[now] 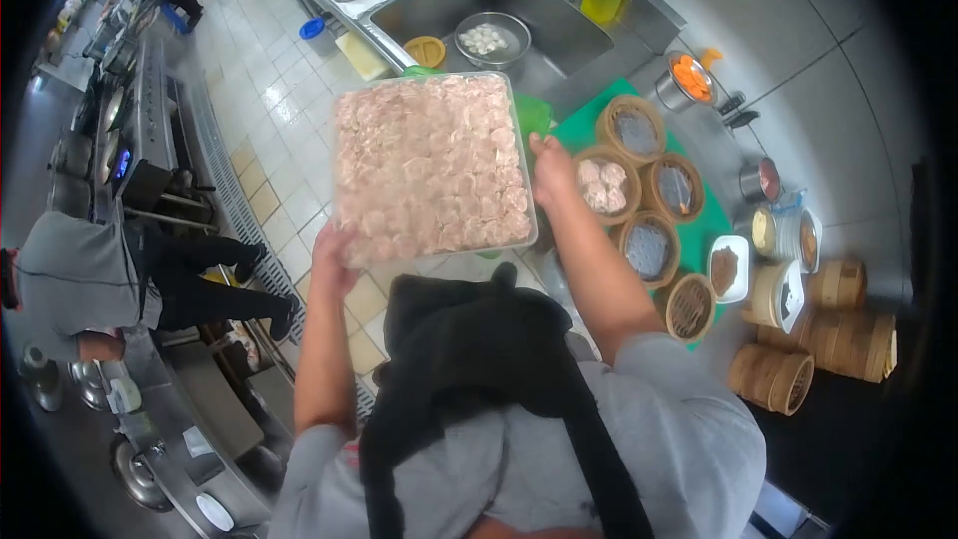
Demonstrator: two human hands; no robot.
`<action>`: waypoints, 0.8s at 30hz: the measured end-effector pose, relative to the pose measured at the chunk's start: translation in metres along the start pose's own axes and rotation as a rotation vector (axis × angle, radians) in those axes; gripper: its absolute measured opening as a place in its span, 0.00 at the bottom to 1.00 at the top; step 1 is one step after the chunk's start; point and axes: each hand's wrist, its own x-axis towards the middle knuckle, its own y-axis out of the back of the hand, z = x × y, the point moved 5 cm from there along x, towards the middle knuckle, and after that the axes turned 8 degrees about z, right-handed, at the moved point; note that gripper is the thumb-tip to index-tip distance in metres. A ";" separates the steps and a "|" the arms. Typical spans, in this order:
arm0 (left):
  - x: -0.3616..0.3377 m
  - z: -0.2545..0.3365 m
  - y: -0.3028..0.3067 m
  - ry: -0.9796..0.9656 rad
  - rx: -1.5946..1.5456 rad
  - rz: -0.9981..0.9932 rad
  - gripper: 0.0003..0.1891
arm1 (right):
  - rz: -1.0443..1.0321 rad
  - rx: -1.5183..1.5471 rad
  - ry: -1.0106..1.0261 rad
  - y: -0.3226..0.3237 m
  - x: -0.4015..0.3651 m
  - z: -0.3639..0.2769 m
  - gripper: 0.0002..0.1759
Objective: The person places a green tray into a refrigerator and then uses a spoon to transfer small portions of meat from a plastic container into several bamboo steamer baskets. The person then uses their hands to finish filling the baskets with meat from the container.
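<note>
A large clear tray [534, 225] packed with rows of pale pink dumplings [434, 160] is held up in front of me. My left hand [335, 252] grips its lower left corner, fingers partly under the edge. On the right side, my right hand [551, 170] is closed round the rim, its thumb showing. Just beyond my right hand, a bamboo steamer [635, 202] holds several dumplings [602, 185]. Other round steamers, such as one with a lined base [647, 248], stand around it on a green board [711, 230].
A steel sink [429, 15] with a bowl of white pieces [483, 39] lies beyond the tray. Stacked steamers [848, 339], a white dish [727, 269] and a pot of orange slices [689, 80] are at right. A co-worker [80, 265] stands at the left stoves.
</note>
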 end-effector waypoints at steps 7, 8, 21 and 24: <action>0.110 -0.014 0.027 0.089 0.149 -0.106 0.22 | 0.254 -0.230 0.239 0.058 0.054 0.019 0.12; 0.132 -0.012 0.029 0.107 0.187 -0.136 0.21 | 0.328 -0.266 0.261 0.062 0.048 0.013 0.12; 0.279 0.005 0.041 0.332 0.235 -0.322 0.40 | 1.021 -0.724 0.837 0.070 -0.160 -0.107 0.25; 0.288 0.001 0.032 0.324 0.219 -0.355 0.37 | 1.065 -0.533 1.051 0.085 -0.234 -0.127 0.14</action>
